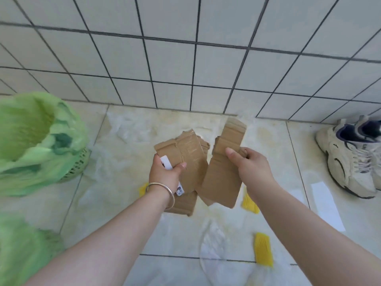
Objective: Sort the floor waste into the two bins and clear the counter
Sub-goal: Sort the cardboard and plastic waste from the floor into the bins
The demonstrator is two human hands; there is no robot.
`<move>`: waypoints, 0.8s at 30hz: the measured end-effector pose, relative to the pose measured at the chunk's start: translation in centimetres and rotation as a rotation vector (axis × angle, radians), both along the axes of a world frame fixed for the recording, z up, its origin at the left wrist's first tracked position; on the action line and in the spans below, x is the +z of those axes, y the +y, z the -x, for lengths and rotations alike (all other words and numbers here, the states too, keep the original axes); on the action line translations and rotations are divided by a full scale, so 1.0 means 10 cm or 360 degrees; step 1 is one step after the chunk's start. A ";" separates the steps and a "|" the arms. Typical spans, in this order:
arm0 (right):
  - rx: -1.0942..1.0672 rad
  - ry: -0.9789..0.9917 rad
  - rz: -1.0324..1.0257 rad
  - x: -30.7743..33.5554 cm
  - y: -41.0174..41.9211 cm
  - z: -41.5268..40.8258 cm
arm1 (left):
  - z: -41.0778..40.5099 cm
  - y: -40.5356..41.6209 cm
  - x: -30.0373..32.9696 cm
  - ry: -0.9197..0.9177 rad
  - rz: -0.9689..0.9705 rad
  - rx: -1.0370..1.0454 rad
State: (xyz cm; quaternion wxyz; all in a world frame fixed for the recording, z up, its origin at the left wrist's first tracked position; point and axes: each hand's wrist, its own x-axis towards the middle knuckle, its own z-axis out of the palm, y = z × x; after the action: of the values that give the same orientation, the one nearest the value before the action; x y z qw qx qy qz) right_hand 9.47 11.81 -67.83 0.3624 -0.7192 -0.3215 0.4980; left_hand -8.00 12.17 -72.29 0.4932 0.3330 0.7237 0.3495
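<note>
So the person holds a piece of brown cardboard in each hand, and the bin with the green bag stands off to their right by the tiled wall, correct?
Not quite. The head view shows the bin with the green bag on the person's left, not the right. The rest holds: the left hand and the right hand each grip a piece of brown cardboard, near the tiled wall.

Bin [78, 162] mouth open left; shoes [350, 157] block right.
</note>
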 end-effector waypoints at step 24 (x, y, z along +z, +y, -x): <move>0.0798 0.0273 -0.0278 1.49 -1.22 2.82 | 2.46 -1.77 1.98 0.0077 -0.0425 0.0316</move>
State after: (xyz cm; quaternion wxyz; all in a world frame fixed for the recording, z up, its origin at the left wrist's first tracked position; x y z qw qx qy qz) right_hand -18.72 -0.41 -52.93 0.3143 -0.5383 -0.4994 0.6017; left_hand -32.56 -5.56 -52.46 0.3901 0.3307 0.7118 0.4815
